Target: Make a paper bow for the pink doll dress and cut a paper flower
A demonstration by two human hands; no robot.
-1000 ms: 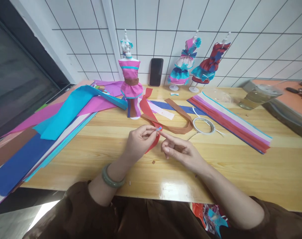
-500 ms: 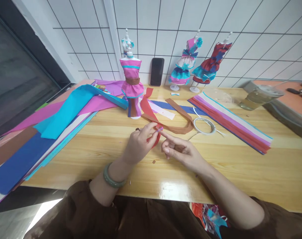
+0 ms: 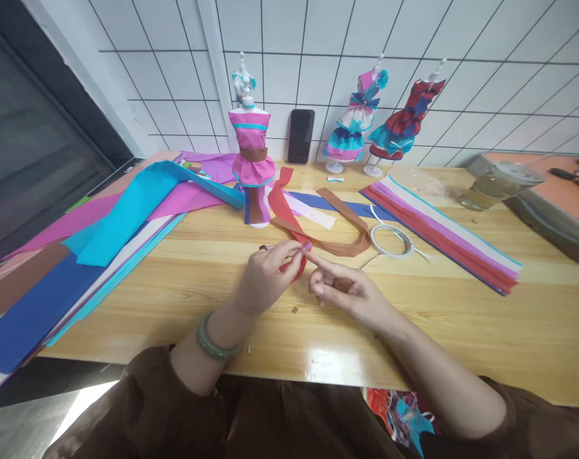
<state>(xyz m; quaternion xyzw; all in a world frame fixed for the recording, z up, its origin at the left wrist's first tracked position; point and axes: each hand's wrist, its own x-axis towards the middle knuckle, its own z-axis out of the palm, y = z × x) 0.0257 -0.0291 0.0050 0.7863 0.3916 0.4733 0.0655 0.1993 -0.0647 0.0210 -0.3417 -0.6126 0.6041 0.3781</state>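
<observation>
My left hand pinches a small folded crepe-paper piece, pink with a bluish strip, between thumb and index finger. Its exact shape is partly covered by the fingertips. The extended index fingertip of my right hand touches or nearly touches this piece, while the other fingers curl loosely around nothing. Below and behind them a red paper strip runs over the table. A brown strip curves beside it, and a roll of white double-sided tape lies to the right.
A mannequin in a pink dress stands behind the hands, with two dressed mannequins farther right. A phone leans on the tiled wall. Paper strips lie left and right; a lidded cup stands far right.
The small paper piece has tipped slightly between my left fingertips and now shows a narrower face. Both hands stay in nearly the same place.
</observation>
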